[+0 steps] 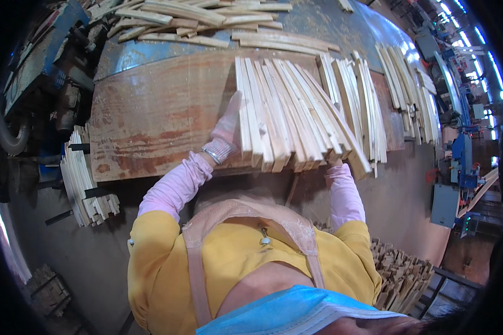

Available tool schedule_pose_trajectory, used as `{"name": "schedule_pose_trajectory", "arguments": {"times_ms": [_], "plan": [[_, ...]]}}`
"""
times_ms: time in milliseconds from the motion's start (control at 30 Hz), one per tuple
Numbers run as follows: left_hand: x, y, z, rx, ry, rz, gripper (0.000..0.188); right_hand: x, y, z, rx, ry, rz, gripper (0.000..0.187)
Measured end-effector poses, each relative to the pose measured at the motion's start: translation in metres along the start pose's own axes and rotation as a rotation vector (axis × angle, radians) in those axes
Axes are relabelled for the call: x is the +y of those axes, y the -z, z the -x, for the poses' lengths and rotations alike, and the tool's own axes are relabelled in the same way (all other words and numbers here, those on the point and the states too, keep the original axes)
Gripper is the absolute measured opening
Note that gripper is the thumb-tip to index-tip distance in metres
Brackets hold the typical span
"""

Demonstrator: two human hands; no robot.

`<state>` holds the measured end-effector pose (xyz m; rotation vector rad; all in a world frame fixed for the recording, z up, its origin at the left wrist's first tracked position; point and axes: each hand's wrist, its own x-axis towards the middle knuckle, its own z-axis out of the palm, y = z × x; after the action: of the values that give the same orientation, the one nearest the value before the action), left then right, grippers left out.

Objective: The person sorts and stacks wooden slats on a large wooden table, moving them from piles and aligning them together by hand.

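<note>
A fanned row of pale wooden strips (285,111) lies side by side on the brown board, their near ends sticking out past its front edge. My left hand (227,125), in a light knitted glove, presses along the row's left side with its fingers stretched up the outermost strip. At the row's near right end, my right hand (335,163) reaches in beneath the strips. Its fingers are hidden by the wood. One strip (341,123) on the right edge slants away from the others and juts out nearer to me.
The brown board (151,123) covers the table's near part. Loose strips (201,19) are heaped on the metal tabletop behind. More strip bundles (363,100) stand to the right. Stacked strips (81,178) sit at the left, and a pile of wood pieces (399,271) lies behind my right side.
</note>
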<state>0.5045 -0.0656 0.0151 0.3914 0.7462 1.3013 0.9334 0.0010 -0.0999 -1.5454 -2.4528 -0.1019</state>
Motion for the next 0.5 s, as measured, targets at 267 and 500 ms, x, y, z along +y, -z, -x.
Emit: {"name": "schedule_pose_trajectory", "arguments": {"times_ms": [267,500], "plan": [[-0.078,0.091,0.019,0.018,-0.198,-1.941,0.066,-0.032,0.005,0.027,-0.138,0.152,0.036,0.076],[-0.073,0.091,0.021,0.129,0.016,-1.521,0.070,-0.025,0.034,0.007,-0.381,-0.184,-0.364,0.053]]}}
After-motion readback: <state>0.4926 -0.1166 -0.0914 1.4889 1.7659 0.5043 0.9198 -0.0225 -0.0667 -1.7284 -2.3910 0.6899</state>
